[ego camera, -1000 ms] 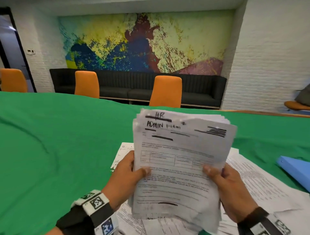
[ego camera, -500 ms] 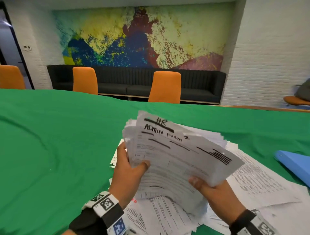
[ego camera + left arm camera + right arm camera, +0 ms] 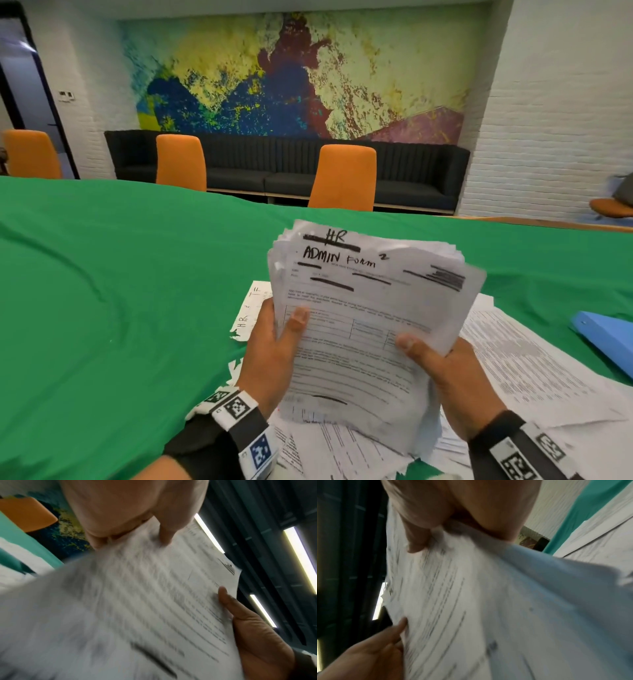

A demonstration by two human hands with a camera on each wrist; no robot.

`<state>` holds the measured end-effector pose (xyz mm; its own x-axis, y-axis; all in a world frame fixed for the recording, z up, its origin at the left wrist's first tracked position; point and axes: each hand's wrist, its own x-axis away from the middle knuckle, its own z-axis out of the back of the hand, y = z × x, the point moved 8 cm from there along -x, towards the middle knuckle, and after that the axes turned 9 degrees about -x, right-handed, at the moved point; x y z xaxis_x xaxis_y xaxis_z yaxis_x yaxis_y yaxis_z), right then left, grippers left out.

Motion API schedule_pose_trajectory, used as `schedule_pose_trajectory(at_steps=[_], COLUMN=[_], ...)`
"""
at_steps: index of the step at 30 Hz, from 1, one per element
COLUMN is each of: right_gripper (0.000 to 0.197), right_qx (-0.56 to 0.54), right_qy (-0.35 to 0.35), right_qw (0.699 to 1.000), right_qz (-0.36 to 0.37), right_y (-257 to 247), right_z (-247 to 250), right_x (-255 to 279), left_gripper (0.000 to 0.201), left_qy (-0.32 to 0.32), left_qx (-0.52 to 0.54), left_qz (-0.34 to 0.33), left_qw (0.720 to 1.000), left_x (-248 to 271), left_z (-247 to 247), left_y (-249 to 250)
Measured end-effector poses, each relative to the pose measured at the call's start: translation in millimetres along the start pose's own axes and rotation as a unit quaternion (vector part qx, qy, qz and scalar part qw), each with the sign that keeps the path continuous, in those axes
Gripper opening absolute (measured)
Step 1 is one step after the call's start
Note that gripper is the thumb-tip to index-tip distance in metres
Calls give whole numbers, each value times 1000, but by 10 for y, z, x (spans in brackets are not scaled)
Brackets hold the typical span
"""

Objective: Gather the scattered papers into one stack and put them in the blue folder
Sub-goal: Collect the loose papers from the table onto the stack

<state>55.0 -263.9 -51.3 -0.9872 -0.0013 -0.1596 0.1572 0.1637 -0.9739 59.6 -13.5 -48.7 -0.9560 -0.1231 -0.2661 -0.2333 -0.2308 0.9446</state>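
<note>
I am holding the stack of papers (image 3: 363, 329) upright above the green table (image 3: 120, 308). Left hand (image 3: 274, 356) is pinching the stack's left edge, thumb on the front sheet; right hand (image 3: 448, 380) is pinching its right edge likewise. Loose papers (image 3: 520, 370) are lying beneath the stack. Blue folder (image 3: 606, 335) is lying right of the stack.

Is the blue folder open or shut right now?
Cannot tell. Only a corner of the blue folder shows at the right edge of the head view, lying on the green table; no papers visibly inside.
</note>
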Motion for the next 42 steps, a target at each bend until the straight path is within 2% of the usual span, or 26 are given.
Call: schedule_pose_trajectory(at_steps=[2,4,5,8,11,13,16,19,21,23,25,27,28,30,31,33,35,37,39,42], right_gripper=[47,70,71,40,35,31,18,15,19,23,24,25,26,29,29,27,26,29,31,31], right_qx=[-30,-46,-43,-48,-26,7,61,71,52,45,40,27,18,-2,-6,-13,-26,-40,-46,-32], right_qy=[-7,-14,-9,6,-17,-16,36,77,88,96,101,114,119,122,123,125,120,116,126,139], right_qw=[999,998,999,999,999,1000,997,993,990,985,978,971,969,966,965,964,964,964,963,967], right_qz=[-13,-27,-28,-10,-12,-24,-14,-56,-93,-134,-176,-207,-217,-229,-232,-232,-236,-237,-233,-210], right_y=[44,90,97,52,62,117,96,118,217,393,609,802,872,958,971,954,929,900,827,642], right_z=[16,41,60,99,16,14,235,570,774,922,1011,1070,1091,1107,1118,1136,1128,1135,1204,1355], right_x=[-19,-28,-22,10,62,87,-23,-191,-267,-273,-232,-186,-177,-172,-171,-168,-153,-137,-134,-150], left_gripper=[13,17,23,36,43,44,38,37,30,24,30,40,49,63,65,59,40,23,34,46], left_qy=[3,-9,-15,0,10,-21,-107,-135,-141,-155,-160,-150,-141,-111,-99,-92,-88,-73,-56,-80], left_qx=[-22,-39,-40,-24,-28,-55,-113,-273,-382,-484,-546,-564,-560,-527,-503,-496,-514,-484,-457,-484], left_qz=[20,31,32,12,0,4,28,64,109,142,167,207,229,272,288,296,275,237,192,152], left_qw=[1000,999,999,1000,1000,998,987,950,907,850,806,786,783,798,809,811,808,839,867,858], left_x=[-6,16,38,51,48,65,-15,-359,-642,-892,-1107,-1253,-1311,-1399,-1431,-1464,-1502,-1582,-1617,-1619], left_z=[9,-22,-46,-65,-104,-153,-136,178,454,656,758,817,827,844,834,794,747,694,711,789], left_y=[-62,-106,-92,5,64,52,14,-149,-306,-490,-656,-854,-955,-1099,-1157,-1205,-1180,-1096,-905,-576])
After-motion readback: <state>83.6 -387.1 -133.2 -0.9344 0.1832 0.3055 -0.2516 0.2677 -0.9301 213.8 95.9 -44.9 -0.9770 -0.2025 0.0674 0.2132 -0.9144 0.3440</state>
